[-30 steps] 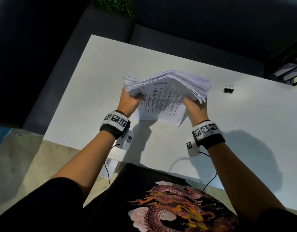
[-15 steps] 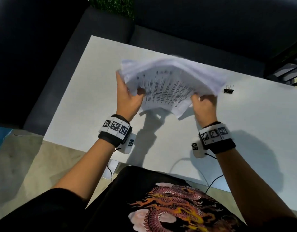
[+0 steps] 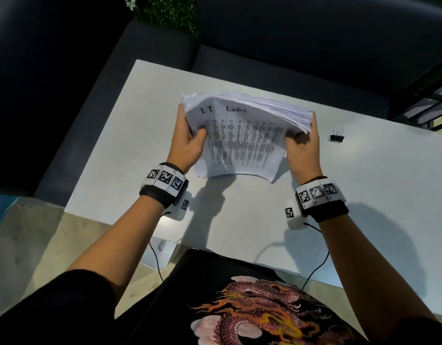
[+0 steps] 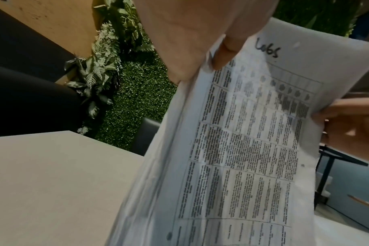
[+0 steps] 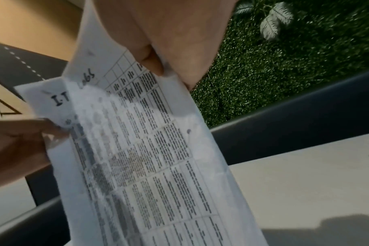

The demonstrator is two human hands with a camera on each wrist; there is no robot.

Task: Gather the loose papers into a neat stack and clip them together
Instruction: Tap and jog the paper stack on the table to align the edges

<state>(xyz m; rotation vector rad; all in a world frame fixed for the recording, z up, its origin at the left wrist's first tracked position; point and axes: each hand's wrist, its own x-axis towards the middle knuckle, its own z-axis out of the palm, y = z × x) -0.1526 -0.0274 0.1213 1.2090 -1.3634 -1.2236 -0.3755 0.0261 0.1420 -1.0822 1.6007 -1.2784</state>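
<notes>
A thick stack of white printed papers [image 3: 242, 138], its top sheet hand-marked "IT Logs" over a printed table, is held up above the white table [image 3: 364, 195], tilted toward me. My left hand [image 3: 188, 140] grips its left edge, thumb on the top sheet. My right hand [image 3: 302, 143] grips its right edge the same way. The wrist views show the papers [image 4: 242, 149] [image 5: 147, 149] close up with each thumb pressed on the sheet. A black binder clip [image 3: 337, 137] lies on the table to the right of my right hand.
A dark sofa [image 3: 165, 58] wraps round the table's far and left sides, with a green plant wall [image 4: 137, 93] behind it. Wrist-camera cables [image 3: 317, 265] hang off the table's near edge by my body.
The stack, spread and loosely fanned half a second ago, is now pulled together between both hands and raised more upright. Both hands have slid to its side edges.
</notes>
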